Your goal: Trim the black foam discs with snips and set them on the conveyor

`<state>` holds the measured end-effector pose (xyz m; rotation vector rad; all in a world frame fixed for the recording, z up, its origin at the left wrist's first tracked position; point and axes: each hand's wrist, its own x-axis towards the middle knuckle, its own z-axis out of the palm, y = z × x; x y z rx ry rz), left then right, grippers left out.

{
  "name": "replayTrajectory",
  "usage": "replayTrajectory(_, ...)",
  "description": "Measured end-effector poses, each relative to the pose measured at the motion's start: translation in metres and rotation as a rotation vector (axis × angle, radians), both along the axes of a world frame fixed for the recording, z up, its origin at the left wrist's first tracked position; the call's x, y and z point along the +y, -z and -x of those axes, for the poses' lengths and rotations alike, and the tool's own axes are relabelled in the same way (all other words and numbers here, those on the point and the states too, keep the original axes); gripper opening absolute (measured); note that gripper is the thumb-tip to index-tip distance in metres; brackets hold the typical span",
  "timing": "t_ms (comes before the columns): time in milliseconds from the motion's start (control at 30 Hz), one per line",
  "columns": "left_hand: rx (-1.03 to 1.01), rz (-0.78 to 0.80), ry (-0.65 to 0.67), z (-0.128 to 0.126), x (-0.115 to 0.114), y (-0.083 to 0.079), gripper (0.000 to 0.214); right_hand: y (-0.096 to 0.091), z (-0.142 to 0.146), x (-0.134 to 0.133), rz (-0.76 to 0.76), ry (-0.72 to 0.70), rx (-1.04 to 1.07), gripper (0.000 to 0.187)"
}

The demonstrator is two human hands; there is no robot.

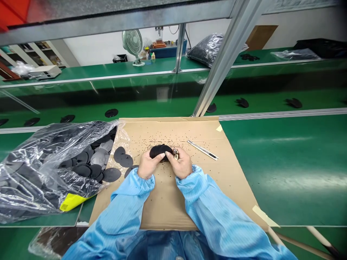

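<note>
Black disc (161, 151), bent into a curve, sits above the cardboard sheet (168, 206), pinched by the left hand (148, 165). The right hand (180, 163) closes narrowly on a small metal piece (176, 154) against the disc's edge. Black crumbs (154, 139) litter the cardboard near a slim metal tool (202, 149).
</note>
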<state>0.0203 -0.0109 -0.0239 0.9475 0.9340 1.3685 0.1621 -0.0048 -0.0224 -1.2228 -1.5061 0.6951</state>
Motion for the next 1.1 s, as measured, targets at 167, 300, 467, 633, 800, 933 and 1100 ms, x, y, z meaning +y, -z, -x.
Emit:
replayTrajectory(167,-0.023,-0.011,0.034,0.001,0.000,-0.001,0.032,0.000,-0.002,0.003,0.075,-0.092,0.161,0.032)
replayTrajectory(300,-0.021,-0.027,0.088,0.002,-0.001,-0.004,0.029,-0.002,-0.004,0.005,0.212,-0.160,0.345,0.034)
replayTrajectory(467,-0.018,-0.019,0.080,0.000,-0.002,-0.004,0.029,-0.006,-0.003,0.006,0.216,-0.140,0.398,0.032)
replayTrajectory(633,-0.076,0.003,0.071,-0.004,-0.002,-0.004,0.033,-0.008,-0.001,0.005,0.210,-0.090,0.342,0.030)
replayTrajectory(800,-0.224,0.269,0.010,0.002,0.002,-0.009,0.047,-0.006,0.002,0.000,0.073,-0.219,0.280,0.030)
replayTrajectory(933,-0.294,0.403,0.102,0.008,0.004,-0.013,0.048,-0.006,0.001,-0.002,-0.091,-0.237,0.162,0.019)
replayTrajectory(1100,-0.339,0.477,0.225,0.009,0.002,-0.016,0.040,-0.008,-0.001,-0.002,-0.208,-0.190,0.072,0.009)
